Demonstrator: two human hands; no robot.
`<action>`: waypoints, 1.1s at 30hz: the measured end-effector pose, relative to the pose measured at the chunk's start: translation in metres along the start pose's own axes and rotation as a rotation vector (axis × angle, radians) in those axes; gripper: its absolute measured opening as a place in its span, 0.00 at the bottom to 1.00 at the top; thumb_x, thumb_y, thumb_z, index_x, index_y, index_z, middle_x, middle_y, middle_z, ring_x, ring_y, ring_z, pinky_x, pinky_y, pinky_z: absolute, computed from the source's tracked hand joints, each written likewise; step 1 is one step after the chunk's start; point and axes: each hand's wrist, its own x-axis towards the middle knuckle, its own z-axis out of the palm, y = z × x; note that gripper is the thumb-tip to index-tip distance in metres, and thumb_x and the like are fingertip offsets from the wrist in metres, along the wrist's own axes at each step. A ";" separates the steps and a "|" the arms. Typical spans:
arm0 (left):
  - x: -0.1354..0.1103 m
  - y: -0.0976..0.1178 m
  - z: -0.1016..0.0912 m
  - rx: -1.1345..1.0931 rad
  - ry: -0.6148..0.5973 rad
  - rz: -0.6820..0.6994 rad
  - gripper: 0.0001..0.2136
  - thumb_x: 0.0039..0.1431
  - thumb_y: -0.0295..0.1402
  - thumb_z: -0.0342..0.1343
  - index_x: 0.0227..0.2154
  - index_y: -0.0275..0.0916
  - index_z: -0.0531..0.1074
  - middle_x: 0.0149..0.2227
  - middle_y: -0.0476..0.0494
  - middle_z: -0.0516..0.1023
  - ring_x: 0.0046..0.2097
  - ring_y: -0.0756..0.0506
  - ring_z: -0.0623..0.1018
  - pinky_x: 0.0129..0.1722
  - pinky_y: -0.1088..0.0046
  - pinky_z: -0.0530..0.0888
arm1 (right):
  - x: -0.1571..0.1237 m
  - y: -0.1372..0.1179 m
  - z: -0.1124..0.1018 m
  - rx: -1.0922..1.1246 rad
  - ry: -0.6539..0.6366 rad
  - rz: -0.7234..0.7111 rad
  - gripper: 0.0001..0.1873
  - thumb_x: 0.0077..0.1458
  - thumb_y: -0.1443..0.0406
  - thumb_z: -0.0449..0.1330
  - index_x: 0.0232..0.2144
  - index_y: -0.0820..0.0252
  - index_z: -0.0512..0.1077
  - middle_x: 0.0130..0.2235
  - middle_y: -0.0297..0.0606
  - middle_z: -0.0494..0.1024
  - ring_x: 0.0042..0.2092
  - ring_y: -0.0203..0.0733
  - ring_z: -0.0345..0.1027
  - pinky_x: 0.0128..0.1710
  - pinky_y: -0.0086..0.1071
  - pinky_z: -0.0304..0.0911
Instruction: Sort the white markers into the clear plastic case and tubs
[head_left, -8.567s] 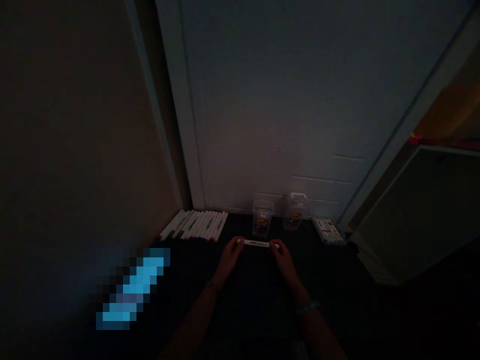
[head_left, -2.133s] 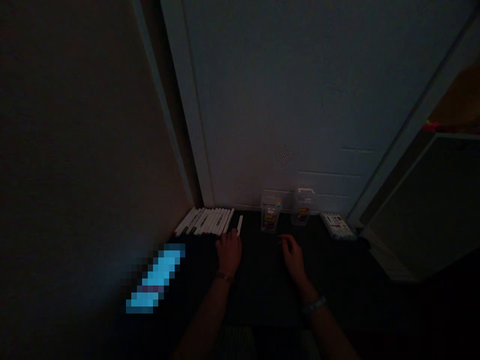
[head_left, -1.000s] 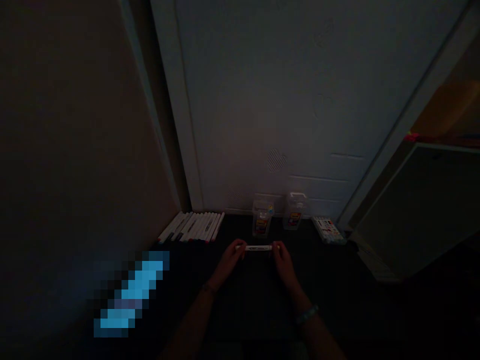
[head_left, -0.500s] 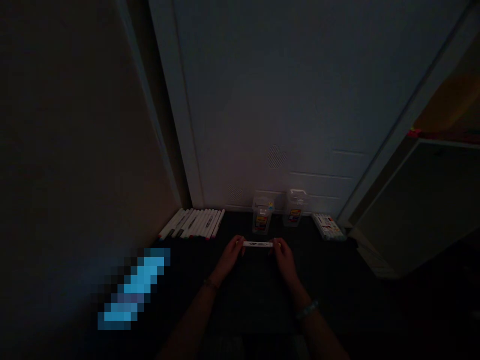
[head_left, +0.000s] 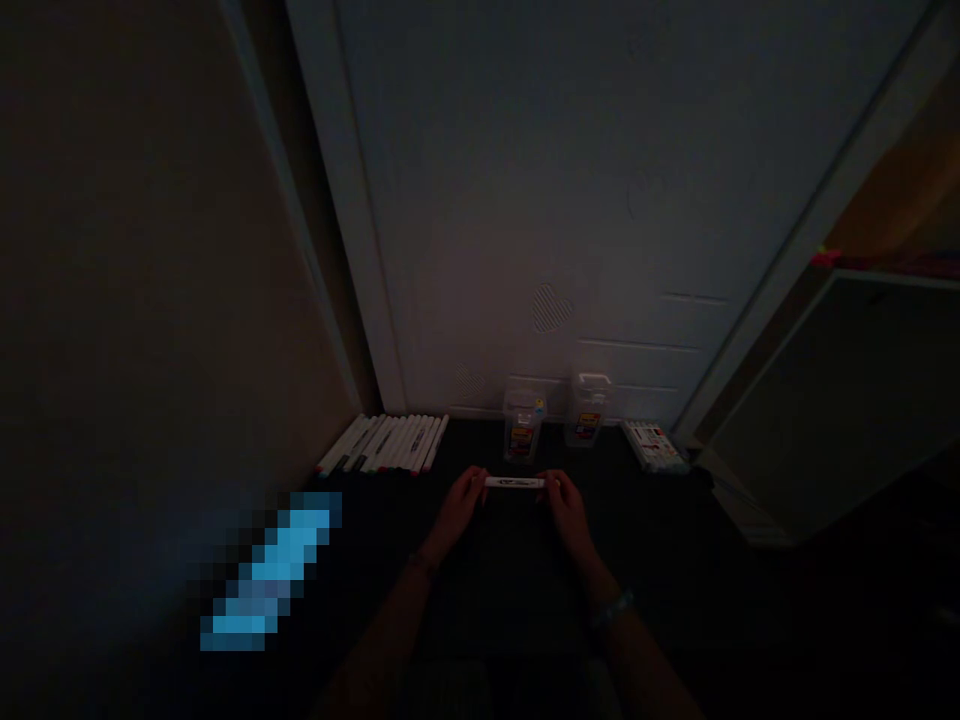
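Observation:
A white marker with dark print on its barrel lies level between my two hands, above the dark tabletop. My left hand pinches its left end, and my right hand pinches its right end. The fingers of both hands cover the marker's tips. Just beyond the marker stands a clear plastic case with a coloured label. To the left, several white markers lie side by side in a row, some showing coloured ends.
A second clear case with a handle stands near the white panel at the back. Farther right lies a flat pack of markers. A bright blue pixelated patch sits at the left. The scene is dim.
The whole view has shifted very slightly. Both hands still hold the marker in nearly the same position.

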 end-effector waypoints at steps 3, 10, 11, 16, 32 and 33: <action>0.000 0.000 0.000 0.006 0.005 0.022 0.15 0.59 0.45 0.42 0.27 0.39 0.63 0.23 0.53 0.62 0.27 0.51 0.63 0.28 0.77 0.61 | 0.000 -0.001 0.000 0.004 -0.007 0.012 0.19 0.55 0.52 0.48 0.35 0.59 0.70 0.24 0.33 0.70 0.27 0.36 0.62 0.26 0.27 0.55; -0.001 0.001 0.000 0.017 0.009 0.022 0.15 0.59 0.45 0.42 0.32 0.39 0.65 0.22 0.54 0.60 0.26 0.52 0.62 0.26 0.78 0.60 | -0.001 -0.004 0.001 0.041 0.000 0.000 0.19 0.55 0.51 0.49 0.36 0.58 0.70 0.27 0.33 0.71 0.29 0.37 0.64 0.29 0.28 0.58; -0.001 0.001 0.000 0.020 0.006 0.018 0.15 0.59 0.45 0.42 0.32 0.39 0.65 0.22 0.54 0.60 0.26 0.52 0.61 0.26 0.78 0.59 | -0.002 -0.004 0.001 0.043 0.000 -0.002 0.19 0.55 0.51 0.49 0.36 0.58 0.69 0.27 0.34 0.71 0.30 0.37 0.64 0.29 0.28 0.58; -0.001 0.000 0.000 0.003 0.002 0.010 0.15 0.59 0.44 0.42 0.35 0.39 0.66 0.22 0.54 0.60 0.25 0.52 0.62 0.26 0.78 0.59 | -0.002 -0.004 0.000 0.032 -0.016 -0.004 0.18 0.55 0.52 0.49 0.37 0.58 0.69 0.29 0.34 0.71 0.31 0.38 0.64 0.30 0.28 0.58; 0.001 -0.009 0.003 -0.040 0.037 -0.086 0.18 0.55 0.50 0.44 0.27 0.39 0.63 0.21 0.55 0.58 0.23 0.53 0.59 0.22 0.78 0.56 | -0.001 -0.005 0.001 0.008 0.012 0.025 0.21 0.54 0.50 0.48 0.33 0.59 0.70 0.23 0.32 0.70 0.26 0.36 0.61 0.25 0.27 0.55; 0.001 -0.009 0.003 -0.046 0.053 -0.110 0.18 0.54 0.50 0.44 0.27 0.39 0.63 0.21 0.55 0.59 0.23 0.53 0.59 0.22 0.78 0.56 | -0.001 -0.005 0.001 0.002 0.012 0.028 0.21 0.54 0.49 0.48 0.32 0.59 0.70 0.23 0.32 0.70 0.25 0.36 0.61 0.25 0.27 0.55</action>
